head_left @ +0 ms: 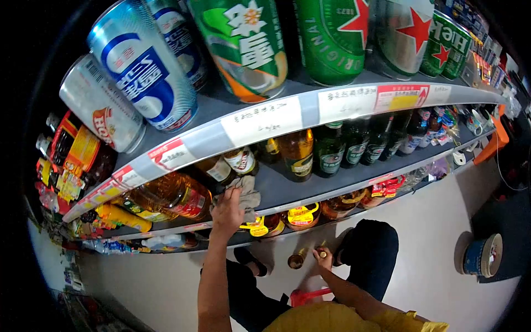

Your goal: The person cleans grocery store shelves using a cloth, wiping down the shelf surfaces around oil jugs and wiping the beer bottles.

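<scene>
My left hand [228, 214] is closed on a grey cloth [246, 195] and presses it against the middle shelf [276, 191]. Right behind the cloth stand brown beer bottles [241, 161], and a large bottle of amber liquid [185, 196] lies to its left. Down near the floor, between my knees, my right hand [324, 257] grips a bottle [322, 254] by its upper part; its gold cap shows, while most of the body is hidden. Just left of that hand an amber glass bottle [297, 259] stands on the floor.
Large beer cans [146, 72] line the top shelf close to my head, above a price-tag rail [265, 117]. Green bottles [332, 152] stand farther right. Yellow-labelled jugs [303, 216] fill the bottom shelf. A red stool [310, 296] is beneath me; a bucket [482, 255] stands right.
</scene>
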The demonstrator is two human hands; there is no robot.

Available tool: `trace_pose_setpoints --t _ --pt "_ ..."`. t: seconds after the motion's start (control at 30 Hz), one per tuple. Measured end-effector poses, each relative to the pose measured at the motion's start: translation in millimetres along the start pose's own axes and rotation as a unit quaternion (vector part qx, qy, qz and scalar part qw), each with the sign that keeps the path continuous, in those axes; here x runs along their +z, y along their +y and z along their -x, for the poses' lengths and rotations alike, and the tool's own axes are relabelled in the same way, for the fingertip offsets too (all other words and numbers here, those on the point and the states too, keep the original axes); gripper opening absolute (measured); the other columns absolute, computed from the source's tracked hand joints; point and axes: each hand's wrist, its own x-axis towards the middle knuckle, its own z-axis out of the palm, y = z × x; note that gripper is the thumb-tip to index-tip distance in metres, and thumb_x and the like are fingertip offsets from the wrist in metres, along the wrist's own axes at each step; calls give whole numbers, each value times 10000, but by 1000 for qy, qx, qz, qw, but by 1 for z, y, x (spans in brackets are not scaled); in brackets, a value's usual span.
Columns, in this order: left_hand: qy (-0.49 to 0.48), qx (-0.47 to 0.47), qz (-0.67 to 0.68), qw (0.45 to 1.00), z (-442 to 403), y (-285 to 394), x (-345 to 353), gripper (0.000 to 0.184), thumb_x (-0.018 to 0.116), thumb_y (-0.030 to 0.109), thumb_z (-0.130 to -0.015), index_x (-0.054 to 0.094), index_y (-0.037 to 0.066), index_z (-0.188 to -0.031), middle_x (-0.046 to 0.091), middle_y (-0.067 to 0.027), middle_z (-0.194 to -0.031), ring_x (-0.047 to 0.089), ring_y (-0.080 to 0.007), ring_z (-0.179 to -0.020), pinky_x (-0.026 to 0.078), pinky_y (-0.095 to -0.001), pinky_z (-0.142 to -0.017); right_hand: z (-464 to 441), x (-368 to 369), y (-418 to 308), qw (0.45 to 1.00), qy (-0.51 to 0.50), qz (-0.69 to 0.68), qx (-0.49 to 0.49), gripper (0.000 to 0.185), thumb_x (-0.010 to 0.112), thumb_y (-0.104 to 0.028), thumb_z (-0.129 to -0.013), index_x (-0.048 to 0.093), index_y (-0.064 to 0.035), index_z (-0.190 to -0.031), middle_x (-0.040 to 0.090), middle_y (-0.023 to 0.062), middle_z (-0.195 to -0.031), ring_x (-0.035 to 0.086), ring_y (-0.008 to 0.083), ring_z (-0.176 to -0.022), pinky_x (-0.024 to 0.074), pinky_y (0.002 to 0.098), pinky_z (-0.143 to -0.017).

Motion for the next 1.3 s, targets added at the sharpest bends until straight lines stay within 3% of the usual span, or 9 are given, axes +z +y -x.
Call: trace_pose_setpoints --t 0.17,0.27,0.33,0.57,0.67,0.8,0.93,1.23,1.3 --pt "-60 -74 31 995 -7 9 -11 533 641 19 -647 481 67 -1154 509 -131 -1150 521 -353 -994 443 -403 -840 6 -4 -6 989 -12 146 -5 123 587 -178 -821 527 -72 -842 526 40 -765 525 192 -772 427 468 -872" --pt "-74 -62 12 995 -10 9 -14 518 649 29 -648 487 68 -1138 516 -131 -1130 521 -347 -999 436 -401 -855 3 -15 -7 964 -56 257 -50 219 582 -202 -823 544 -63 -987 575 62 -842 547 210 -838 430 416 -860" --pt "-59 -42 6 997 -9 7 -15 474 649 40 -656 497 66 -1104 540 -140 -1083 535 -336 -985 431 -397 -861 6 -19 -11 876 -71 464 -109 304 567 -215 -832 533 -55 -1088 600 76 -922 551 216 -903 427 371 -856" --pt "-64 -66 -30 995 -13 6 -6 330 539 6 -718 534 57 -1044 575 -164 -1019 550 -336 -975 432 -410 -850 47 37 -84 705 -19 708 48 481 583 -216 -793 454 2 -1202 573 161 -1080 559 271 -933 436 339 -843" --pt "-79 -71 -22 994 -12 6 -8 342 534 8 -716 546 64 -1054 575 -161 -1058 546 -333 -993 429 -410 -863 53 38 -89 747 35 663 -16 619 646 -71 -679 377 51 -1223 542 203 -1150 526 332 -1070 416 378 -910" --pt "-106 -33 45 993 -7 -2 -11 401 524 -1 -707 576 115 -1087 562 -135 -1152 532 -317 -1048 421 -407 -890 89 47 -128 768 -27 617 -170 560 597 -26 -709 389 7 -1228 557 185 -1063 572 297 -926 452 328 -828" --pt "-143 -24 191 971 -16 -16 -9 420 506 -20 -683 592 124 -1068 562 -126 -1144 506 -316 -1084 404 -398 -911 106 67 -164 785 -105 567 -226 490 510 54 -740 393 1 -1213 549 160 -1001 567 211 -834 465 302 -764" --pt "250 -121 295 914 -67 54 -40 434 564 -51 -650 568 47 -1073 529 -137 -998 526 -336 -975 422 -375 -860 129 186 -223 811 -216 483 -249 319 481 68 -801 476 -3 -1113 538 106 -997 563 182 -889 482 289 -733" --pt "345 -80 267 896 -79 66 -53 526 571 -63 -632 510 21 -1148 486 -173 -1094 479 -363 -1046 394 -386 -899 130 187 -221 812 -218 480 -251 320 481 68 -803 480 -6 -1114 538 105 -998 564 179 -884 480 288 -737"
